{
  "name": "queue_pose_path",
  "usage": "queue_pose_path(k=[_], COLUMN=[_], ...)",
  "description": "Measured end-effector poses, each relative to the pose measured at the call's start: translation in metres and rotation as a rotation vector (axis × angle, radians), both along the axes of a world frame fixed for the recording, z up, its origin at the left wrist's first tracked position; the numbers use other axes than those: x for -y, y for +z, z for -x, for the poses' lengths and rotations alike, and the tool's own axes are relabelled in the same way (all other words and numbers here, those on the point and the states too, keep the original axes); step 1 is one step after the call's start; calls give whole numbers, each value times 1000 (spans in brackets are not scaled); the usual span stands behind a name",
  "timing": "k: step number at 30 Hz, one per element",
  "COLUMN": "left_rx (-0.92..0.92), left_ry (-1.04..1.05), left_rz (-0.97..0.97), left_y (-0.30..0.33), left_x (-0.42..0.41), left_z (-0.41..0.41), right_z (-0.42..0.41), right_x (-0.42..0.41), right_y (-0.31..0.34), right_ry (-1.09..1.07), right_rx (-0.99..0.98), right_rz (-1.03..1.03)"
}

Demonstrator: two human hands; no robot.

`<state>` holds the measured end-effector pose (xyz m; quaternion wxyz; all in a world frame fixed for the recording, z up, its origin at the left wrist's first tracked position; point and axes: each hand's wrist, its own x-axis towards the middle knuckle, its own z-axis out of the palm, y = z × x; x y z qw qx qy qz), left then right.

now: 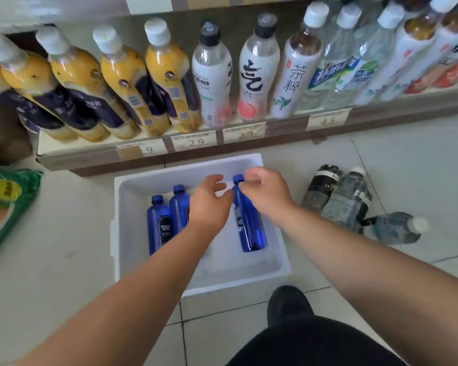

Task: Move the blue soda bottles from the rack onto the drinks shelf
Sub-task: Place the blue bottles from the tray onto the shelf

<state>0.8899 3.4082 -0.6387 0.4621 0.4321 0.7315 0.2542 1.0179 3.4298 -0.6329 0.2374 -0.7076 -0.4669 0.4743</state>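
Three blue bottles (249, 223) stand in a white box (132, 186) on the floor, near the shelf (103, 151). The right hand (265, 191) pinches the right bottle's neck. The left hand (209, 204) hovers beside it, fingers loosely curled, holding nothing.

Three blue soda bottles (249, 223) in one white foam box (132, 186), four yellow juice bottles (127, 88).

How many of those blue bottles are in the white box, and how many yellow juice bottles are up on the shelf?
Blue soda bottles in the white box: 3 in view; the left hand may hide another.
Yellow juice bottles on the shelf: 5 in view, the leftmost cut by the frame edge.
Total: 8
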Motion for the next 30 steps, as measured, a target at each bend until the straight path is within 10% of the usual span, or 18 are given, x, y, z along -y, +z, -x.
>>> queue_pose_path(k=[12,30], left_rx=[274,412], left_ry=[144,42], left_rz=[474,170], left_y=[-89,-8], left_x=[19,18], left_z=[-15,23], right_z=[30,20], right_x=[23,27], right_y=[-65,-4], right_ry=[232,95], right_rx=[485,-170], right_rz=[277,69])
